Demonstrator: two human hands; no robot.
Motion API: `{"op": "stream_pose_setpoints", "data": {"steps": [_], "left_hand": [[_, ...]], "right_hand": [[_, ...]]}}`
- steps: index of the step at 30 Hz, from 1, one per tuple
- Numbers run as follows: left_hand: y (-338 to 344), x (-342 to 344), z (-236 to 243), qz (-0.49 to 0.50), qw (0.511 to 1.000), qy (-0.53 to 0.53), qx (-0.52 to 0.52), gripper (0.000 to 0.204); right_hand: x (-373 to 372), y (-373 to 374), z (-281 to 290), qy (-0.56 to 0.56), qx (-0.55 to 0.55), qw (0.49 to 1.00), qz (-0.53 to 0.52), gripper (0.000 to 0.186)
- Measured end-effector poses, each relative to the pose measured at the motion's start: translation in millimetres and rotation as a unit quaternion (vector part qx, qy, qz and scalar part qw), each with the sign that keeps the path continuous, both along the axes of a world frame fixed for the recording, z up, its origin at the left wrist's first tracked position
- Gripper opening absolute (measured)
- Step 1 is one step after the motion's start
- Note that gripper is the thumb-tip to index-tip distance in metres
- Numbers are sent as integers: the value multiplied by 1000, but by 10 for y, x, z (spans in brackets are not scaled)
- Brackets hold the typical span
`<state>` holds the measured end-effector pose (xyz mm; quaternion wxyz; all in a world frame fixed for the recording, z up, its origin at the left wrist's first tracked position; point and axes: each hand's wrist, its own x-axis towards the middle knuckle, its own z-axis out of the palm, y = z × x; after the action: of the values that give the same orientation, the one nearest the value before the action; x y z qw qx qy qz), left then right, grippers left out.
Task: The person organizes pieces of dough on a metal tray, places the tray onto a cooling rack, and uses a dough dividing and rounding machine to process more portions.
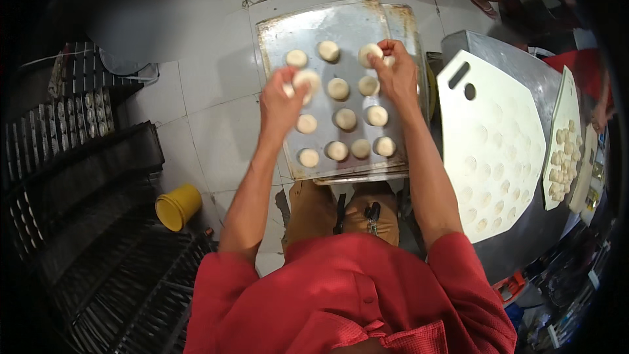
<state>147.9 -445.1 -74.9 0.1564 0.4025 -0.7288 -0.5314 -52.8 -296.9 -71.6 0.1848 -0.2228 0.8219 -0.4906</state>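
Dough (337, 151), in rounds, lies in rows on the tray (314, 23); near row's middle two just beside each other. Left hand (278, 108): fingers pinching a round (306, 81) — blurred — above tray's left side. Right hand (400, 78), slightly farther: fingers pinching another. Advice — light pinch, flat release, even gaps; soft dough probably dents.

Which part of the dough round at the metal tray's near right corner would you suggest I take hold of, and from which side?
I would pinch the corner dough round by its rounded edge, near and far, coming from above and the right: it sits low on the metal tray, with a neighbouring dough round close on its left.
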Motion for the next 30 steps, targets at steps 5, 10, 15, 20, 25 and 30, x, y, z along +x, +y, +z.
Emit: {"op": "stream_pose_setpoints", "data": {"steps": [5,10,15,20,25,30], "left_hand": [[-1123,-733,-314,25,996,-86,-20,37],[-1543,-693,-754,-79,980,-168,-77,39],[-1383,-871,-654,-78,980,-73,-168,42],[-1161,-1360,-565,-171,985,-24,-13,41],[-1088,-1458,-752,-193,933,-22,-302,40],[-795,-1150,-843,-296,862,0,-412,56]], "right_hand": [[-318,-232,-797,106,151,982,39,39],[-435,-243,-729,-17,147,989,-8,49],[-641,-561,-635,-53,76,994,63,48],[-811,-1078,-675,-5,53,996,74,40],[-843,-984,-963,322,103,935,108,43],[-383,-781,-1010,393,138,889,189,63]]}}
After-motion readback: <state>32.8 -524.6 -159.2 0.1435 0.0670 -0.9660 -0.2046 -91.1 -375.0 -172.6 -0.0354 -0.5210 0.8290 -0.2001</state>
